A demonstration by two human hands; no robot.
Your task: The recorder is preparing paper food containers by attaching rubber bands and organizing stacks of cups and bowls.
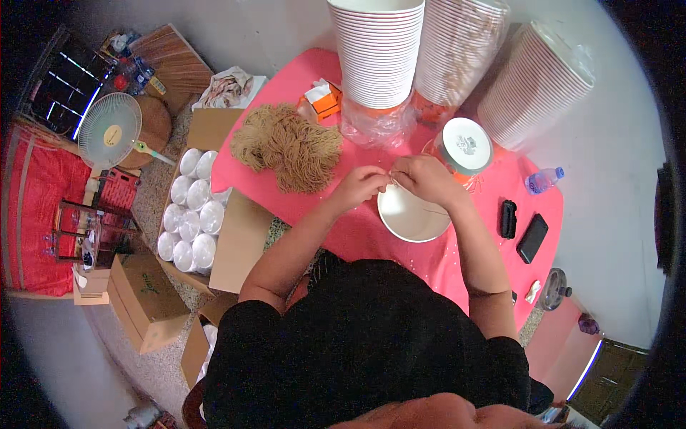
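My left hand [363, 187] and my right hand [423, 179] meet over the far rim of a white paper bucket [414, 218], its open mouth facing up. Both hands are closed, their fingertips pinched together around a thin cord. A thin strand runs from beneath my right hand across the bucket's inside; most of the cord is hidden by the fingers. To the left lies a big loose heap of tan cords [289, 146]. Just beyond my right hand is an orange and white bucket [468, 146] with a white printed end facing up.
Tall bucket stacks [379, 57] line the table's far side. On the right lie a water bottle [544, 180], a black case [508, 219] and a phone [532, 238]. A tissue box [323, 100] sits behind the cords. Left of the table, a carton [239, 243] holds white wrapped cylinders [189, 225].
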